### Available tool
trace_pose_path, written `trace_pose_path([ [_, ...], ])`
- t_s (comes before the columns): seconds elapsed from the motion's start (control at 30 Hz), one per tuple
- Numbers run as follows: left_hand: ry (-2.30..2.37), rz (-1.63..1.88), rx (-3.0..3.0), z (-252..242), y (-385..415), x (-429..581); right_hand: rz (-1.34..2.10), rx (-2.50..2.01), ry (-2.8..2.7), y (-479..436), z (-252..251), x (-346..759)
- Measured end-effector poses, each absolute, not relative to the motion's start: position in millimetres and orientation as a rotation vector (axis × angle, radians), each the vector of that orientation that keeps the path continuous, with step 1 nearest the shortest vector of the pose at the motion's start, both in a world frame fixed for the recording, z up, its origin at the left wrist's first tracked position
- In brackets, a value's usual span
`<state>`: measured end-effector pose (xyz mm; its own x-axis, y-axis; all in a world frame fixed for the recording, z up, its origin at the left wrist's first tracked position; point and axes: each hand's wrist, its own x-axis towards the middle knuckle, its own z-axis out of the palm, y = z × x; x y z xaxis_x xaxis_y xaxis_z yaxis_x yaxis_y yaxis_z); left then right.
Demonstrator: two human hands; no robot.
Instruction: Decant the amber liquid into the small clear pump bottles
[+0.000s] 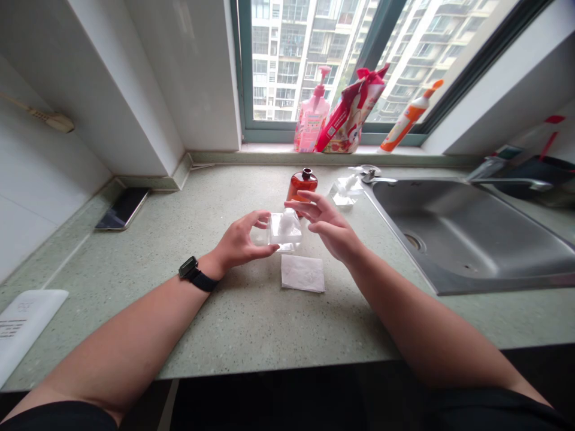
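My left hand (pixel 240 239), wearing a black watch, grips a clear square container (pixel 286 240) at its left side between thumb and fingers. On top of the container sits a small whitish piece (pixel 288 220), too blurred to name. My right hand (pixel 327 227) hovers at the right of it, fingers spread and holding nothing. Behind the fingers stands an amber bottle (pixel 302 182) with an uncapped-looking dark neck, its lower part partly hidden. A folded white tissue (pixel 302 273) lies on the counter just in front of the container.
A clear pump bottle (pixel 347 190) stands beside the steel sink (pixel 471 233) at right. A phone (pixel 122 209) and a white box-like object (pixel 27 329) lie left on the counter (pixel 251 323). The sill holds a pink pump bottle (pixel 311 123), a red bag (pixel 353 114) and an orange bottle (pixel 406 124).
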<state>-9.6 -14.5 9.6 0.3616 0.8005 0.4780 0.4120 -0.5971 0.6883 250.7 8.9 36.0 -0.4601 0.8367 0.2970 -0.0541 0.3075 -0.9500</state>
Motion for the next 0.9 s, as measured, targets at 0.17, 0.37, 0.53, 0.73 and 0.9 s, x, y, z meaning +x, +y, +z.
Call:
trace_pose_path([
  [0.17, 1.060, 1.140, 2.183, 9, -14, -10, 1.193, -0.757, -1.681, 10, 37, 253],
  [0.37, 1.066, 1.154, 2.158, 7, -12, -12, 1.031, -0.866, -1.587, 18, 35, 258],
  [0.53, 1.043, 1.134, 2.213, 7, -12, -12, 1.275, -0.714, -1.686, 8, 36, 249],
  [0.73, 1.010, 1.175, 2.211, 4, -12, -13, 1.241, -0.753, -1.527, 16, 36, 256],
  [0.9, 1.003, 1.192, 2.208, 3, -10, -13, 1.227, -0.772, -1.469, 22, 35, 259],
])
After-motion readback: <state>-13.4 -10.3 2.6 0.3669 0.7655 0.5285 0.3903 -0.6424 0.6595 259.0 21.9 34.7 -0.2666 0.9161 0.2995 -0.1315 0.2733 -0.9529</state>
